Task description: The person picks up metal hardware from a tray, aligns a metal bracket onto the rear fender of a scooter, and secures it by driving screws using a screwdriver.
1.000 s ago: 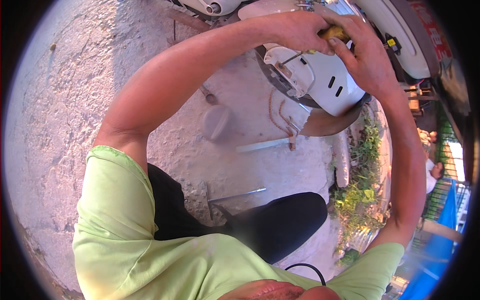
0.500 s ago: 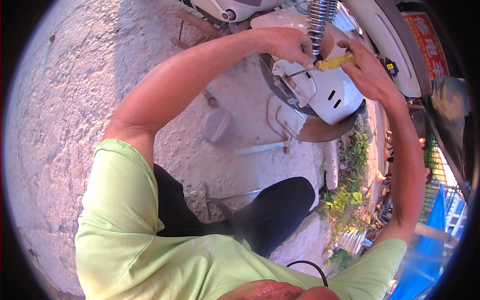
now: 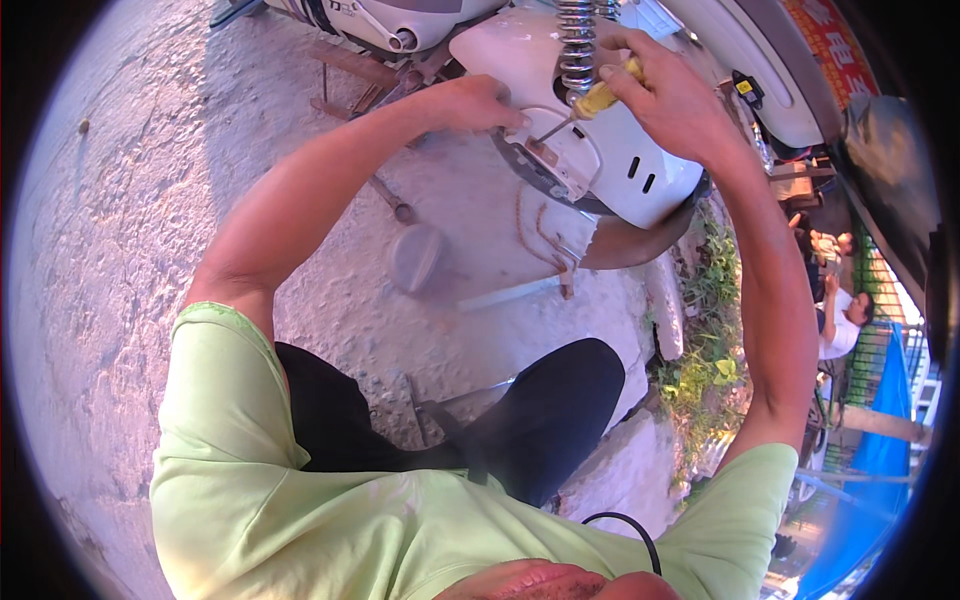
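Note:
My right hand (image 3: 650,85) is closed around the yellow handle of a screwdriver (image 3: 598,100). Its thin shaft slopes down to the left, with the tip at a small brownish recess in a pale plate (image 3: 560,150) on the white scooter fender (image 3: 640,185). At the left edge of that fender, my left hand (image 3: 475,103) has its fingers curled together; whatever they pinch is hidden. A chrome coil spring (image 3: 577,45) rises just behind the screwdriver. Under the fender, part of a dark tyre (image 3: 645,245) shows.
On the concrete lie a round grey cap (image 3: 418,260), a wrench-like tool (image 3: 392,200), a rusty chain (image 3: 530,235) and a flat metal strip (image 3: 510,292). A second scooter body (image 3: 400,20) stands at the far left. Weeds (image 3: 710,370) grow to the right; people (image 3: 845,320) sit beyond.
My left hand has come away from the screwdriver shaft and moved left to the fender's edge. The screwdriver, still in my right hand, is tilted more steeply. The whole view has shifted slightly.

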The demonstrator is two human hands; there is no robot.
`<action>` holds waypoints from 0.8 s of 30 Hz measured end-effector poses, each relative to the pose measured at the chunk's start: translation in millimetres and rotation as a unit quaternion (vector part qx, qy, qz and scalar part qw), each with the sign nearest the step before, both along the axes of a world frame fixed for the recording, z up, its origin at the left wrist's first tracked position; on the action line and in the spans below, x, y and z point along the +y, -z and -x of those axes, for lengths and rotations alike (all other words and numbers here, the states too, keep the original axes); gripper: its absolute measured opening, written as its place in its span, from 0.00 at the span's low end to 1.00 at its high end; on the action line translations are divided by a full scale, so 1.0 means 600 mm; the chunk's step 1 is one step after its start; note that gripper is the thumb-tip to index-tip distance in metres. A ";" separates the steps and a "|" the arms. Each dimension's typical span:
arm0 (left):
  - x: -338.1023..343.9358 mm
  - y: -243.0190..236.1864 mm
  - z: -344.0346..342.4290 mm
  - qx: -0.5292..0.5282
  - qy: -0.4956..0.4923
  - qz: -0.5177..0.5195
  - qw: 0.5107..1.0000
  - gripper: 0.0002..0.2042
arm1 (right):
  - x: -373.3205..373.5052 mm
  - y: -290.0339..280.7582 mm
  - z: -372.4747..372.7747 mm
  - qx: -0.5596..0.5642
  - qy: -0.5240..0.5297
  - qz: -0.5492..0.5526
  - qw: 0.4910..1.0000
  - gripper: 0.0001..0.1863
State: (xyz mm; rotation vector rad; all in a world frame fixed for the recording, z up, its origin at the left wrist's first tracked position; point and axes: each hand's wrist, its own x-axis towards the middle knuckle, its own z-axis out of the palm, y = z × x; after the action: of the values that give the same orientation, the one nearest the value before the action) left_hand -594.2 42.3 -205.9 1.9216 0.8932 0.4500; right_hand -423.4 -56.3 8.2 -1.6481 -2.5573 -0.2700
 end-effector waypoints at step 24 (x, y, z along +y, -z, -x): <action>-0.058 0.051 -0.063 -0.254 -0.053 0.434 0.863 0.10 | 0.017 0.008 -0.012 0.043 0.007 0.048 0.998 0.29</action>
State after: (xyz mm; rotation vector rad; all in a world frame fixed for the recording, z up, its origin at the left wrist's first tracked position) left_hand -556.1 7.3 -236.8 0.8635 0.6727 0.4759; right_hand -416.2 -46.2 3.2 -1.6714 -2.5335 -0.0763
